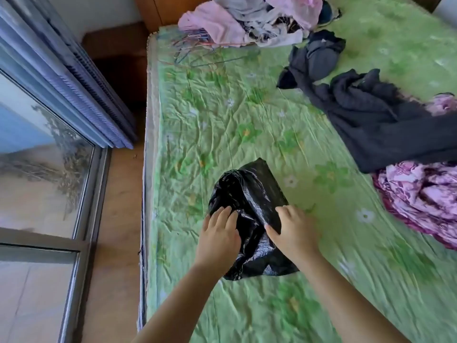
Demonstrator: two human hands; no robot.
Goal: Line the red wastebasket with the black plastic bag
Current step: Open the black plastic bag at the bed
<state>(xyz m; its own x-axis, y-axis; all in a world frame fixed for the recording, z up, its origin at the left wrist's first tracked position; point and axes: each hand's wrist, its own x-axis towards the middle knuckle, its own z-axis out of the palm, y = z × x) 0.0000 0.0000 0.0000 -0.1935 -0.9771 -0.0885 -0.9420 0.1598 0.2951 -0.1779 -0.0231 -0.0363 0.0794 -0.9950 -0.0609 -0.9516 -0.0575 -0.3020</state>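
Black plastic bag (247, 209) crumpled on bed (247, 120); left hand (218, 237) and right hand (291, 230) pinch its folds, fingers curled. Thin film could tear if yanked; wastebasket unseen.

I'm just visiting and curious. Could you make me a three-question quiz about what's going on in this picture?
1. True or false: the black plastic bag lies on the green bedsheet.
2. What touches the bag? A) left hand only B) right hand only C) both hands
3. Is a red wastebasket in view?

Key: 1 true; 2 C; 3 no, none shows.
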